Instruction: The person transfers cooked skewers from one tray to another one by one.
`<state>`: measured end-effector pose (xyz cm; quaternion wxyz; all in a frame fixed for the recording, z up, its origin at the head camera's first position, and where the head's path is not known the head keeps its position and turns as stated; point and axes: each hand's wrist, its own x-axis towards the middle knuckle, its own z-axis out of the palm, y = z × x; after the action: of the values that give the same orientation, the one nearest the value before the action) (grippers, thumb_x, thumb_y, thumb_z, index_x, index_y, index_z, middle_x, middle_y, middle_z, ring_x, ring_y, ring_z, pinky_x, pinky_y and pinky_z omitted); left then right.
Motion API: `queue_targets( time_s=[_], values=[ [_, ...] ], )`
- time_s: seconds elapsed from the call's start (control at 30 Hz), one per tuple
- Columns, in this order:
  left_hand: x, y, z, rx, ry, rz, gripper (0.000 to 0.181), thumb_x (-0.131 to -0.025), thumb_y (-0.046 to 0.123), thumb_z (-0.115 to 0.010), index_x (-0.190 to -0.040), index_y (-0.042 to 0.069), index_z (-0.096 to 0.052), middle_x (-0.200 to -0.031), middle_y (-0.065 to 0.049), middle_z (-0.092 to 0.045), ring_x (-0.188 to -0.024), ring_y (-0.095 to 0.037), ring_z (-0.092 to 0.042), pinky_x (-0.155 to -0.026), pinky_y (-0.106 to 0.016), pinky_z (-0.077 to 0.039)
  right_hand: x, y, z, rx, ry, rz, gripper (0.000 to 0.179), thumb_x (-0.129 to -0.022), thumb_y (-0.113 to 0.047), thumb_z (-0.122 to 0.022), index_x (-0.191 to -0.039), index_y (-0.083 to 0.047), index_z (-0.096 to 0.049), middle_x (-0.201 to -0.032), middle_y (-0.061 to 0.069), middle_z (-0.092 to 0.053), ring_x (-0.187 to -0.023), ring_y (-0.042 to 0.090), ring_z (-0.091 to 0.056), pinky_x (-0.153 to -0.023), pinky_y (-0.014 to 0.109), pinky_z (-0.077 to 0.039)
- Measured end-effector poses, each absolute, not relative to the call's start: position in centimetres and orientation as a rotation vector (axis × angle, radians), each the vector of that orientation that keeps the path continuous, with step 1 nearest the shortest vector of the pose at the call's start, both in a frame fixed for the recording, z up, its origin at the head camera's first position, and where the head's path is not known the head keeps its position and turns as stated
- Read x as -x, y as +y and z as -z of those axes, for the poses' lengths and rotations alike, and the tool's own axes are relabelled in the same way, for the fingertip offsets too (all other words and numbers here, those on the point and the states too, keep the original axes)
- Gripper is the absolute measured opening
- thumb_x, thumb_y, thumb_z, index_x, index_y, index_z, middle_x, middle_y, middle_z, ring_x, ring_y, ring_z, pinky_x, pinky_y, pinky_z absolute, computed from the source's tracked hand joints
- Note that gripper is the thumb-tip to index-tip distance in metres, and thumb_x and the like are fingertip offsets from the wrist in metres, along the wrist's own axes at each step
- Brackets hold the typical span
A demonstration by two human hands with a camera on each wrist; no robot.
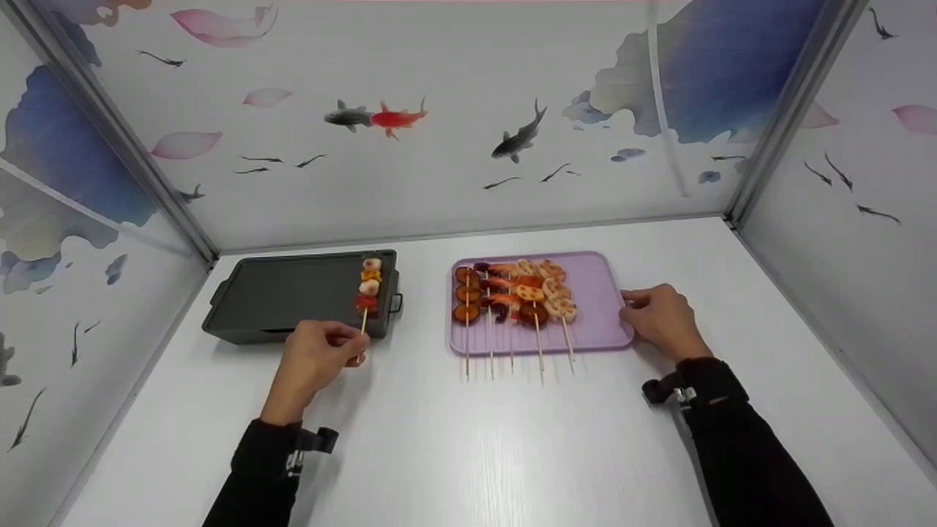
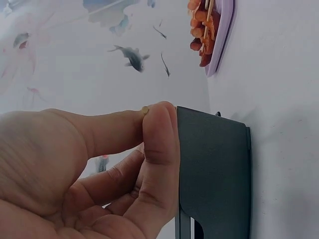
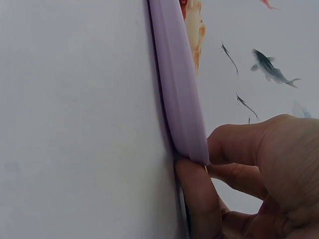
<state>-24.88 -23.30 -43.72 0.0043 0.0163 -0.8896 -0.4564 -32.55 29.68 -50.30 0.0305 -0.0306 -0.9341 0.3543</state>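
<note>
Between thumb and fingertips, my left hand [image 1: 320,353] pinches the stick of a skewer [image 1: 369,287] with white, yellow and red pieces. That skewer lies over the right end of a dark grey grill plate [image 1: 285,293]; in the left wrist view the stick's end [image 2: 145,110] pokes out at the fingertips. My right hand [image 1: 662,318] grips the right edge of a purple tray [image 1: 596,300], thumb on top and a finger beneath the rim in the right wrist view. Several skewers lie on the tray, including brown round slices [image 1: 467,293] and pale curled pieces [image 1: 558,289], their sticks pointing toward me.
A white table [image 1: 468,439] carries the grill and the tray, with a gap between them. Printed panels [image 1: 454,190] with fish and petals wall in the back and both sides. The grill has a small wire loop [image 1: 396,302] on its right side.
</note>
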Motion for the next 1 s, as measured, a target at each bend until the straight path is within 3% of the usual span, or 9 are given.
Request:
queue_targets(
  time_s=[0.7,1.0],
  values=[
    [24.3,-22.2,43.5,-0.001,-2.774,1.381,0.017,-0.093,0.023,-0.077,-0.1,0.008,-0.078,-0.081,-0.004,-0.074,-0.073,-0.017,-0.073,-0.067,-0.033,-0.053,32.3,29.6,50.4,0.11,-2.887,-1.086,0.041,-0.087,-0.021,-0.067,-0.126,-0.01,-0.073,-0.107,0.014,-0.075,-0.084,0.027,-0.062,-0.066,0.034,-0.046],
    [24.0,-21.6,43.3,-0.017,-2.79,1.35,0.018,-0.093,0.024,-0.077,-0.101,0.008,-0.077,-0.079,-0.002,-0.074,-0.072,-0.017,-0.074,-0.067,-0.034,-0.053,32.7,29.7,50.6,0.101,-2.884,-1.077,0.042,-0.087,-0.024,-0.067,-0.126,-0.01,-0.073,-0.109,0.015,-0.074,-0.09,0.028,-0.063,-0.073,0.036,-0.047]
  ],
)
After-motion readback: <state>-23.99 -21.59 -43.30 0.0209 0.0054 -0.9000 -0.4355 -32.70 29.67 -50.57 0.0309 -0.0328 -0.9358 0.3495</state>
